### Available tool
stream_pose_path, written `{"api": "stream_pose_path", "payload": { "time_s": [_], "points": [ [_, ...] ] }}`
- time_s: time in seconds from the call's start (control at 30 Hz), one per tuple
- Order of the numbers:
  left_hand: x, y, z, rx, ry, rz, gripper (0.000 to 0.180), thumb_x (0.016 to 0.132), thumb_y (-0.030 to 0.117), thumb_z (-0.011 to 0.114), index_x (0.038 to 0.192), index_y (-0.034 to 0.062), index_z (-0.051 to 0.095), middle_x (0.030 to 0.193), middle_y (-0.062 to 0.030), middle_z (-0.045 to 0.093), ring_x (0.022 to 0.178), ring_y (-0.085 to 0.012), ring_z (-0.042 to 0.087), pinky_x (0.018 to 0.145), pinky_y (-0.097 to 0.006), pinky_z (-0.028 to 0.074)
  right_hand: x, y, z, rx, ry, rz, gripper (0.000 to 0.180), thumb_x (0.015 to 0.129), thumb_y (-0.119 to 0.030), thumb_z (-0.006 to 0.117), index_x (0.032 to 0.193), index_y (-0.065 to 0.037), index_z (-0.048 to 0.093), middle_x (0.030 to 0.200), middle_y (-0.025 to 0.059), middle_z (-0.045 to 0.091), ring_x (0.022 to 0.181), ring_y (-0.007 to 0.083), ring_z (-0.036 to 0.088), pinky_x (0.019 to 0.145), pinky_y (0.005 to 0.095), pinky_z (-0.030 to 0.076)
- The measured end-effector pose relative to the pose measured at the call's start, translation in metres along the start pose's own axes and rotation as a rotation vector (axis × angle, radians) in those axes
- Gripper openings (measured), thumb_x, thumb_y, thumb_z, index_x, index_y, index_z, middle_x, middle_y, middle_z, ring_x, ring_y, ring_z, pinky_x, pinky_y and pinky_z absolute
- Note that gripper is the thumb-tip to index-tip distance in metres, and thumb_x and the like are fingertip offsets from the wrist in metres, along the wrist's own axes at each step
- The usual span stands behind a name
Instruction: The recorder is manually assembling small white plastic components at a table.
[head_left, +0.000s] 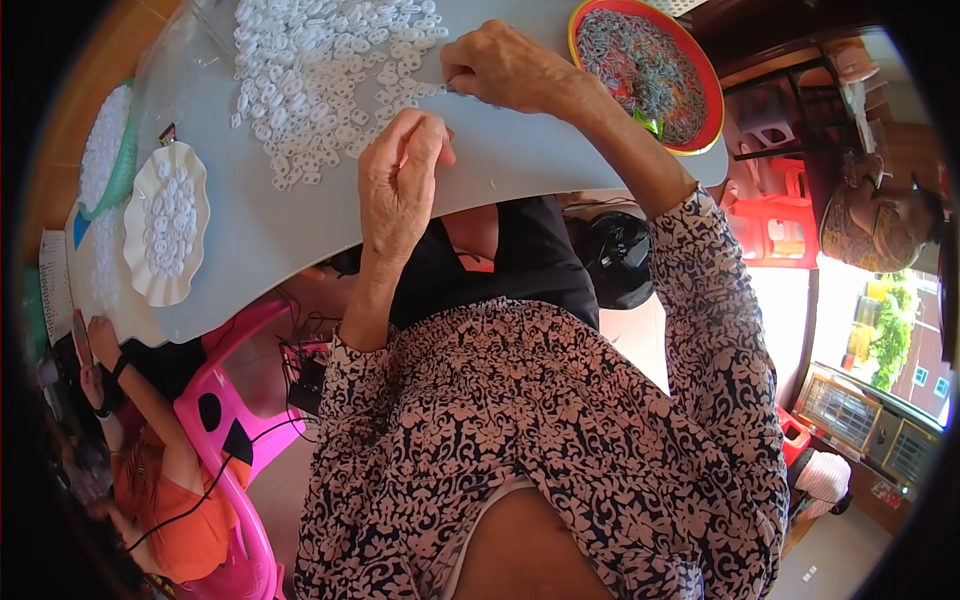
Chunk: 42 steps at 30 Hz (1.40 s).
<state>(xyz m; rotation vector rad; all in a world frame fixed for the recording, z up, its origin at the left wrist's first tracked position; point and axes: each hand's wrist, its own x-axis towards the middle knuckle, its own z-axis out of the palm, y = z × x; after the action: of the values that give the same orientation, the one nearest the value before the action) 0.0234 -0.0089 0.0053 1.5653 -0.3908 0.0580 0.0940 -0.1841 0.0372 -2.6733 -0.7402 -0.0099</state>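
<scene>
My left hand (400, 190) is raised at the table's near edge, its fingers curled together. Whatever those fingers hold, if anything, is hidden. Farther right, my right hand (510, 68) rests low over the grey table, fingers bent and closed at the edge of a spread of small white plastic pieces with holes (330, 125). A tiny pale piece shows by its fingertips, too small to name. Right of that hand stands a red bowl with a yellow rim (712, 95), holding many small grey metal bits (635, 60) and something bright green.
A cream scalloped dish (138, 262) of white oval pieces is at the left, beside a green container (127, 165) of white pieces. A person in orange (185, 510) sits near a pink chair (225, 415). Red stools (775, 230) stand at the right.
</scene>
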Motion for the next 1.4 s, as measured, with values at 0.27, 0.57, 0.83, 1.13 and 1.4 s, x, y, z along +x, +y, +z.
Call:
{"api": "stream_pose_path", "payload": {
  "time_s": [0.27,0.57,0.83,1.13,1.4],
  "points": [
    [0.003,0.006,0.003,-0.024,0.032,-0.065,0.027,0.093,0.023,0.050,0.079,0.0012,0.055,0.063,0.0020,0.051,0.052,-0.0026,0.035,0.047,-0.020,0.030,-0.012,-0.005,-0.003,0.515,0.152,0.144,0.013,0.079,-0.012,0.064,0.088,-0.002,0.065,0.074,0.0067,0.065,0.067,0.0118,0.062,0.061,0.0264,0.049],
    [0.013,0.008,0.012,-0.012,0.043,-0.114,0.028,0.092,0.026,0.053,0.083,0.0004,0.057,0.065,-0.0006,0.055,0.058,-0.0053,0.043,0.053,-0.021,0.035,-0.030,-0.035,0.010,0.838,0.429,0.154,0.016,0.082,-0.010,0.064,0.094,0.000,0.065,0.075,0.0035,0.064,0.066,0.0066,0.057,0.058,0.0225,0.047],
    [0.012,0.011,0.008,0.034,0.091,0.024,0.015,0.092,0.013,0.052,0.092,0.0003,0.058,0.071,-0.0025,0.059,0.065,-0.0064,0.051,0.057,-0.021,0.040,-0.046,-0.031,0.010,0.935,0.354,0.146,0.016,0.088,-0.009,0.059,0.098,0.002,0.064,0.082,0.0003,0.062,0.071,0.0052,0.050,0.065,0.0199,0.045],
    [0.012,0.019,0.007,0.052,-0.007,-0.108,0.021,0.093,0.016,0.050,0.094,-0.0019,0.061,0.076,-0.0038,0.061,0.070,-0.0073,0.052,0.065,-0.022,0.041,-0.048,-0.037,0.006,0.803,0.376,0.080,0.014,0.088,-0.010,0.059,0.095,0.001,0.064,0.083,0.0025,0.064,0.078,0.0067,0.057,0.073,0.0225,0.050],
    [0.019,0.012,-0.002,-0.705,-0.214,-0.396,0.024,0.093,0.018,0.048,0.090,-0.0029,0.058,0.072,-0.0086,0.059,0.077,-0.0188,0.057,0.071,-0.032,0.045,-0.048,-0.033,0.009,1.152,0.354,-0.004,0.011,0.086,-0.012,0.063,0.090,-0.001,0.065,0.084,0.0029,0.061,0.073,0.0086,0.060,0.066,0.0222,0.051]
  ]
}}
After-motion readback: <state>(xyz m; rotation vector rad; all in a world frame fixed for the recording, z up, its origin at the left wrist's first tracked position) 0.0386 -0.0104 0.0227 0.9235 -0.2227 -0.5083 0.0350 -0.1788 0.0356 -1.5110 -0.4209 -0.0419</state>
